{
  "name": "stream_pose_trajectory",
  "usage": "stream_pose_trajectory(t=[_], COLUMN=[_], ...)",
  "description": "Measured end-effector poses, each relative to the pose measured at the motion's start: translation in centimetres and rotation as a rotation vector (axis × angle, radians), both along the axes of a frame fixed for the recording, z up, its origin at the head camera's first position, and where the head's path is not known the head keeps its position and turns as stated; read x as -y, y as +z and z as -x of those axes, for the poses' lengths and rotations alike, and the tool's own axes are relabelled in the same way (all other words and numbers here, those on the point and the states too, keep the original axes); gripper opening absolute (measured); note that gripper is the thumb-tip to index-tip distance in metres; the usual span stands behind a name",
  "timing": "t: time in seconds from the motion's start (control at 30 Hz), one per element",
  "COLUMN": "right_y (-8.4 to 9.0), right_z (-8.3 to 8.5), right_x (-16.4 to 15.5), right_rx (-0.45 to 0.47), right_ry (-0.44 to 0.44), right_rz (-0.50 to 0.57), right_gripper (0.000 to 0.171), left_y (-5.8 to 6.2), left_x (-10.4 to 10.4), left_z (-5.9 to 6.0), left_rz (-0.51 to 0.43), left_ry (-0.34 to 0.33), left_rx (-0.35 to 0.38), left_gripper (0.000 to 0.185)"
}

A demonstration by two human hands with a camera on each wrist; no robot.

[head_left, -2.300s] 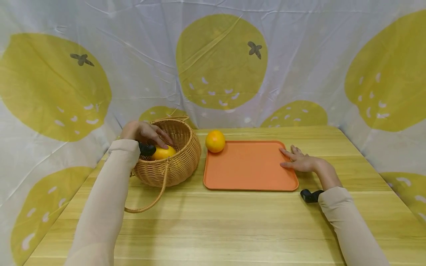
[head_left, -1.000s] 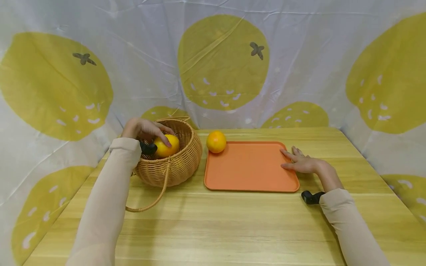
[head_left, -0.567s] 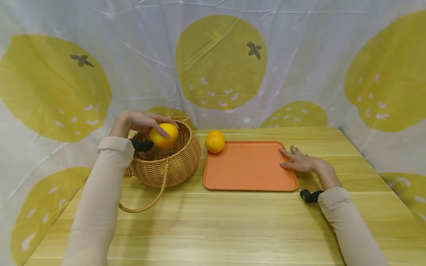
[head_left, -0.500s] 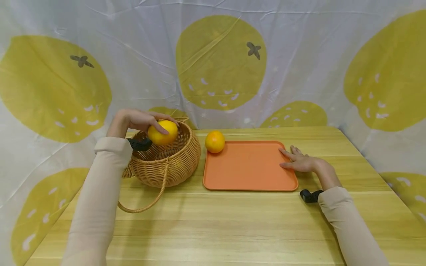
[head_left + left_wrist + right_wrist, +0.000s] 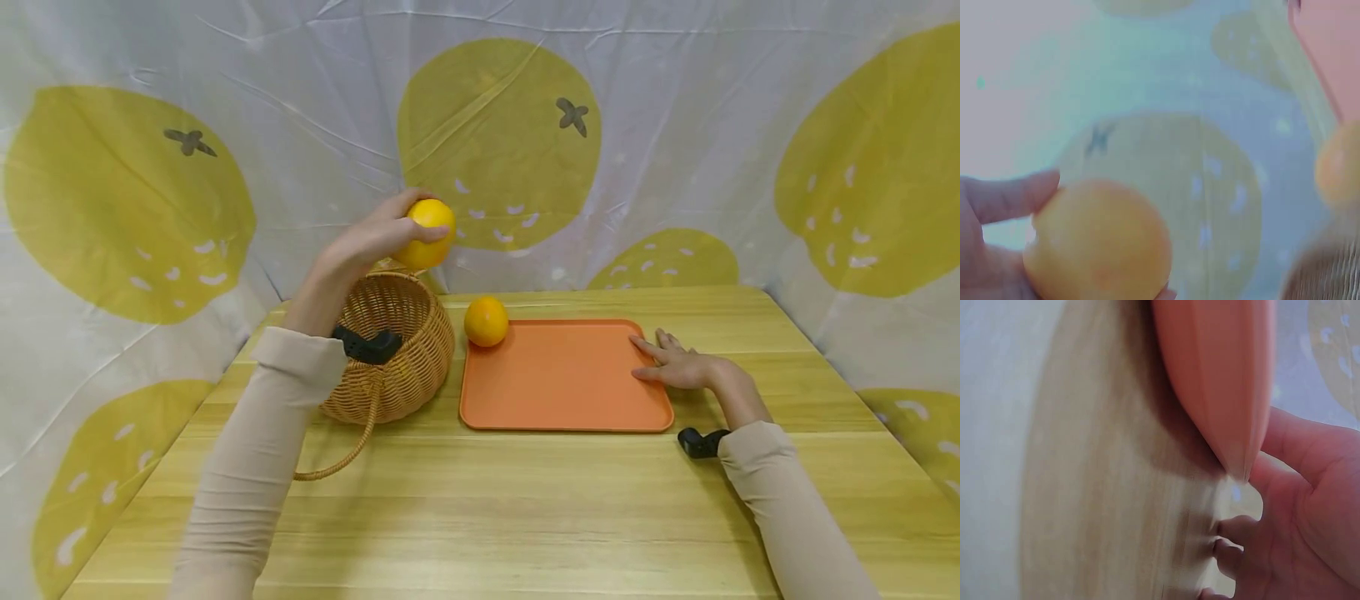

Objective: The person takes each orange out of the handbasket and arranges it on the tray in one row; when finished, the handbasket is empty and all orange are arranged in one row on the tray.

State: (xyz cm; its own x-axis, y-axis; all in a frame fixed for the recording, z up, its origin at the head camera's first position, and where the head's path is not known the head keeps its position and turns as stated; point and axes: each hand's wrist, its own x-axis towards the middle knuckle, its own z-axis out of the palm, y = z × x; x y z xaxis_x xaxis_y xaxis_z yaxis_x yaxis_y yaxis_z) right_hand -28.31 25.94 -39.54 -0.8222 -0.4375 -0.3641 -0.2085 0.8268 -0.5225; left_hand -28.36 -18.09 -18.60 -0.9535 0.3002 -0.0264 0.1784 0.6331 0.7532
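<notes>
Basket, tray and two fruits on a table, with a hand at each side.

The basket (image 5: 393, 346) stands at nine o'clock of the tray (image 5: 564, 379), just beside it, both on the table (image 5: 480, 508). One orange (image 5: 486, 321) sits at the tray's eleven o'clock corner, between basket and tray. The left hand (image 5: 367, 242) holds a second orange (image 5: 427, 233) in the air at twelve o'clock of the basket. The right hand (image 5: 678, 364) rests on the table at the tray's three o'clock edge, touching it. A curtain (image 5: 675, 125) hangs behind the table.
</notes>
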Motion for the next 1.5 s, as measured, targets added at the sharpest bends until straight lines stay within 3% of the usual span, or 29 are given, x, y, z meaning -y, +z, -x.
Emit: stream_pose_trajectory(t=[0.13,0.27,0.4,0.53,0.63,0.73,0.83,1.0,1.23,1.37,1.5], right_y=[0.1,0.2,0.3,0.2,0.1,0.2,0.3,0.4,0.5,0.5,0.5], right_z=[-0.1,-0.2,-0.2,-0.2,-0.3,-0.3,-0.3,-0.1,0.1,0.2,0.2], right_x=[0.0,0.1,0.4,0.6,0.8,1.0,1.0,1.4,1.4,1.2,1.1], right_rx=[0.005,0.003,0.011,0.020,0.018,0.010,0.002,0.006,-0.009,-0.008,-0.003], right_ry=[-0.001,-0.003,0.000,0.002,0.002,0.001,-0.003,0.006,0.005,0.006,0.002], right_rz=[0.004,0.005,0.020,0.023,0.018,0.019,0.020,0.020,0.000,0.000,0.003], right_gripper=[0.085,0.085,0.084,0.084,0.084,0.084,0.084,0.084,0.083,0.084,0.084], left_y=[-1.1,-3.6,-7.4,-12.2,-15.4,-17.8,-19.4,-20.3,-18.9,-18.6,-18.8], left_x=[-4.4,-8.5,-11.6,-13.8,-14.8,-15.3,-15.4,-15.0,-14.2,-13.9,-14.2], left_z=[-0.6,-0.2,0.8,1.8,2.3,2.5,2.6,2.3,2.1,2.0,1.9], left_rz=[-0.021,-0.013,-0.031,-0.076,-0.083,-0.056,-0.008,0.057,0.119,0.113,0.119], left_ry=[0.023,0.088,0.132,0.123,0.152,0.190,0.208,0.217,0.095,0.050,0.055], left_rx=[-0.036,-0.065,-0.048,-0.030,-0.025,-0.029,-0.061,-0.075,0.011,0.033,-0.027], left_gripper=[0.056,0.061,0.064,0.065,0.067,0.067,0.067,0.072,0.092,0.087,0.075])
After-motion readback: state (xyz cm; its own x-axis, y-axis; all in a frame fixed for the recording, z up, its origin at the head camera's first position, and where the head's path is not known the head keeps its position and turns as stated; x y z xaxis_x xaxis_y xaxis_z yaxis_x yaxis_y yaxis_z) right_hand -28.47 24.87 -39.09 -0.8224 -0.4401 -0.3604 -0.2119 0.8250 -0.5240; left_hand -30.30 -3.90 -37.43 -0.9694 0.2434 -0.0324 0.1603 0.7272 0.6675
